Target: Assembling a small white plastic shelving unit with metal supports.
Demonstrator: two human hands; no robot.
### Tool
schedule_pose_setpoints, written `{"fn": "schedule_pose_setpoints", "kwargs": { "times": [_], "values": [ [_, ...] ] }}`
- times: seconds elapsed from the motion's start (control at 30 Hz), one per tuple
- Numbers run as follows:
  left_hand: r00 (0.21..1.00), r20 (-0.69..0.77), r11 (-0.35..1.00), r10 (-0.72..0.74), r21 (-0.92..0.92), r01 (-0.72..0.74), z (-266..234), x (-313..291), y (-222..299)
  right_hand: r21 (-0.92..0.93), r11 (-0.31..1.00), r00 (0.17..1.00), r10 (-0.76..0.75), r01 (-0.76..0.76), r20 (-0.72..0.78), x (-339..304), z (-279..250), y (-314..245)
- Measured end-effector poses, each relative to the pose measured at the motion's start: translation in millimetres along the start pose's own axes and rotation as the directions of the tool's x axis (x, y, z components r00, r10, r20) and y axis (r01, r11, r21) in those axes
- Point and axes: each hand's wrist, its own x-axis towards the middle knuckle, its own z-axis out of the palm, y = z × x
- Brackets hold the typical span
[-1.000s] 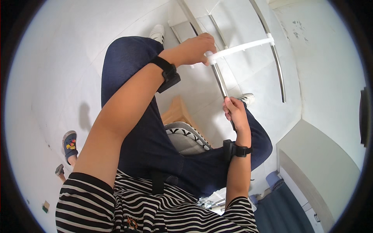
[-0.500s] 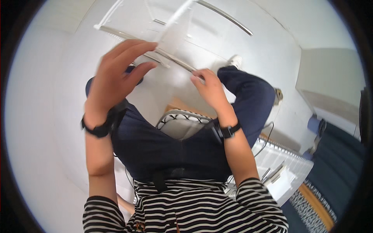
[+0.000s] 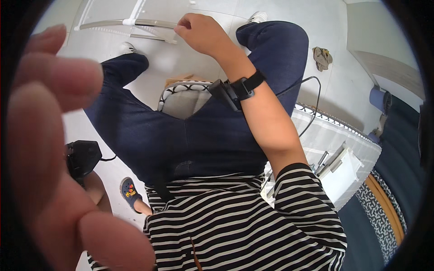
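Large and near at the left of the view, my left hand (image 3: pixel 49 135) is raised with its fingers apart and nothing visible in it. A black device (image 3: pixel 84 157) is on its wrist. At the top, my right hand (image 3: pixel 201 34) has its fingers closed on the end of a shiny metal tube (image 3: pixel 156 23). The tube runs left along a white plastic rack frame (image 3: pixel 130 13) with see-through panels. Another, shorter rod (image 3: pixel 147 37) lies just below it. A black strap with a device (image 3: pixel 246 89) is around my right wrist.
A fabric-covered seat (image 3: pixel 357 135) at the right bears white parts (image 3: pixel 346 169) and metal tubes (image 3: pixel 323 158). Between my legs stands a patterned-edged seat or box (image 3: pixel 183 101). A crumpled cloth (image 3: pixel 322 58) lies on the floor. Another person's clogged foot (image 3: pixel 131 194) is at lower left.
My left hand has come away from the rack, up and toward the camera at the left. My right hand stays at the tube's end. The view has shifted, so the rack sits further up and left.
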Motion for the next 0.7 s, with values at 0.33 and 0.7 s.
{"fn": "schedule_pose_setpoints", "kwargs": {
  "times": [0.33,0.7],
  "values": [
    [0.989,-0.122,0.989,0.087,-0.108,-0.101,17,-4,1,0.02,1.0,1.0,0.019,-0.019,0.011,-1,-2,0],
    [0.965,-0.258,0.963,0.053,-0.243,-0.118,37,-10,3,0.001,0.999,0.998,0.055,-0.055,0.04,1,1,1]
  ]
}}
